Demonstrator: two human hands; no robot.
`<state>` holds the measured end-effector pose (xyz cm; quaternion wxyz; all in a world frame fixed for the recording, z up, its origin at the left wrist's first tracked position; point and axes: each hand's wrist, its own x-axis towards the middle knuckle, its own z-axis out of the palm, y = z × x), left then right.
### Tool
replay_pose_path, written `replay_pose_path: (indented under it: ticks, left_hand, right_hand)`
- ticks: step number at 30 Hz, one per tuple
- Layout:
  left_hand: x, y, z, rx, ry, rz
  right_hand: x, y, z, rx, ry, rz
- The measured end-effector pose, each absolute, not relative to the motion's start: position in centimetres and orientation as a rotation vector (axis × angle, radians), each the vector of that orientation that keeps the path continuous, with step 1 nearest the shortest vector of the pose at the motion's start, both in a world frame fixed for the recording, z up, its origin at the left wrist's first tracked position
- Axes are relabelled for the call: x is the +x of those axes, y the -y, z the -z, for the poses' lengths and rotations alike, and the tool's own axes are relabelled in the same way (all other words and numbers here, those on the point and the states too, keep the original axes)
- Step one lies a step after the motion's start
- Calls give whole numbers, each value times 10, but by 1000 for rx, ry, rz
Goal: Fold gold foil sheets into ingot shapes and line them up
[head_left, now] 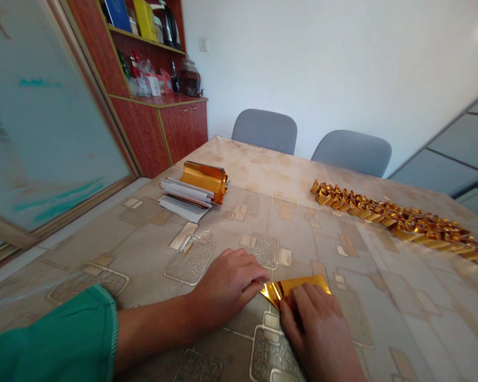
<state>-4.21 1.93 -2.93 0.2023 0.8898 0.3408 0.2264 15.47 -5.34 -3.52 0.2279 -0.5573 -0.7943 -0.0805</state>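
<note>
A small folded piece of shiny gold foil paper [298, 284] lies on the patterned tablecloth in front of me. My left hand [233, 281] pinches its pointed left end between thumb and fingers. Over its right part lies my right hand [314, 318], fingers curled, pressing or gripping the near edge; its fingertips are partly hidden. Further off to the left rests a curled stack of gold foil sheets [203, 178] with white backing. Along the right side runs a long cluster of folded gold foil pieces [398, 215], packed in rows.
The table [258, 164] has a patterned cover. Two grey chairs [265, 130] stand behind its far edge. At the back left is a red-brown cabinet [183, 130] with bottles and a glass jar [190, 79]. A frosted glass door [56, 122] is on the left.
</note>
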Motion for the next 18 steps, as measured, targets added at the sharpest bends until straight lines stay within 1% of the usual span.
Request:
replay_pose_path:
  ticks: [8,14,18]
  left_hand:
    - [-40,-18,26,2566,-986,-537]
    - [-44,-17,24,2472,-952,-645]
    - [-49,-16,23,2448,-943,-652]
  right_hand:
    - [154,52,39,-1570,2171,241]
    - [155,51,42,-1552,2172,253]
    - [155,51,42,-1551,2175,253]
